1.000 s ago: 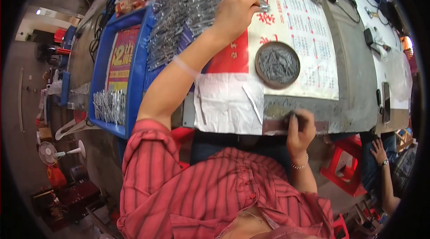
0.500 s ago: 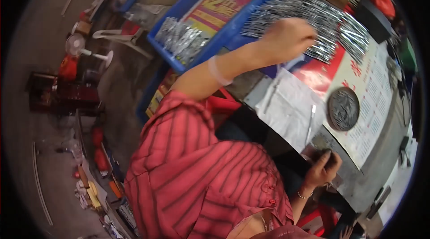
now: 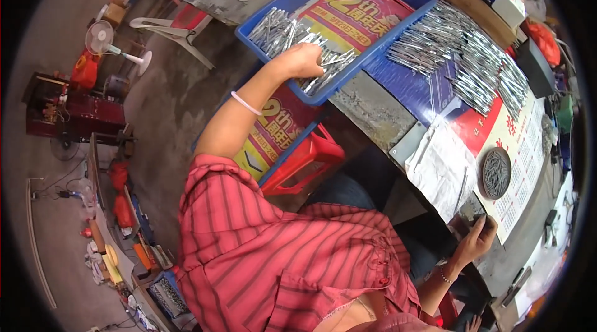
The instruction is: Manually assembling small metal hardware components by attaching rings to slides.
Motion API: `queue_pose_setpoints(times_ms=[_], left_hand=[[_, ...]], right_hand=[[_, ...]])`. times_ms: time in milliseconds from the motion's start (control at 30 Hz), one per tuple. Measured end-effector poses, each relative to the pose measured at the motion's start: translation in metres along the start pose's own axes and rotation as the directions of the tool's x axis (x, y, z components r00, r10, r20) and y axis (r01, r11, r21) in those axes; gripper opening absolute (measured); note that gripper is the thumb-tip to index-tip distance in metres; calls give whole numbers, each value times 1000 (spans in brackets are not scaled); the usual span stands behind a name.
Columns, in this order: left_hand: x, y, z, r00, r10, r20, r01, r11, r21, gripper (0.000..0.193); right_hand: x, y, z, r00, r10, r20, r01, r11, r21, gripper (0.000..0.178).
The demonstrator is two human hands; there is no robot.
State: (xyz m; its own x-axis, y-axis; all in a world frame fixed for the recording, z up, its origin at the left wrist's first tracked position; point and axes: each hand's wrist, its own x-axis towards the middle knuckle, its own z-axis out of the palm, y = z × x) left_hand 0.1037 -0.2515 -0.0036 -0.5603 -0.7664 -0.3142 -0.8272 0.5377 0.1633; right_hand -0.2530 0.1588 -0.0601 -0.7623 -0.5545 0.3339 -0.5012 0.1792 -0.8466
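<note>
My left hand [image 3: 303, 60] reaches into the near side of a blue plastic tray [image 3: 348, 86], its fingers curled against thin silver metal rods [image 3: 273, 30] lying there. How many rods it grips is hidden. At the table edge on the right, my right hand [image 3: 477, 240] is closed, thumb and fingers pinched at a small dark spot beside a metal block [image 3: 467, 211]. What it holds is too small to tell. A crumpled white cloth [image 3: 438, 167] lies on the table close to that hand, next to a round dish [image 3: 495, 173] of small dark pins.
More silver rods [image 3: 460, 46] are spread on the table right of the tray, over printed sheets [image 3: 513, 192]. Below, a second tray with a printed lining [image 3: 273, 127] sits near a red stool [image 3: 311, 161]. A dark box [image 3: 536, 68] stands at the far right.
My left hand has moved left from over the rods on the table into the blue tray. My right hand stays at the table edge. The whole view has shifted.
</note>
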Motion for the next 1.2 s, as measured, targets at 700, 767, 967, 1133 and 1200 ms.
queue_pose_setpoints(times_ms=[700, 767, 967, 1133, 1200], left_hand=[[76, 16, -2, 958, 260, -119, -270, 960, -77, 34], [63, 8, -5, 975, 183, -129, -208, 954, -215, 31], [16, 14, -15, 673, 10, -739, -459, 789, -408, 20], [-62, 64, -32, 555, -281, -783, -639, 459, -618, 13], [-89, 97, -25, 632, -302, -714, -655, 286, -700, 11]], right_hand=[[17, -26, 0, 984, -128, 121, 143, 982, -127, 6], [30, -28, 0, 983, -113, 144, 126, 988, -87, 5], [106, 13, -5, 944, -88, 318, 205, 910, -359, 19], [137, -1, 26, 896, -16, 444, 301, 757, -580, 22], [144, 11, 27, 884, -32, 467, 346, 717, -605, 19]])
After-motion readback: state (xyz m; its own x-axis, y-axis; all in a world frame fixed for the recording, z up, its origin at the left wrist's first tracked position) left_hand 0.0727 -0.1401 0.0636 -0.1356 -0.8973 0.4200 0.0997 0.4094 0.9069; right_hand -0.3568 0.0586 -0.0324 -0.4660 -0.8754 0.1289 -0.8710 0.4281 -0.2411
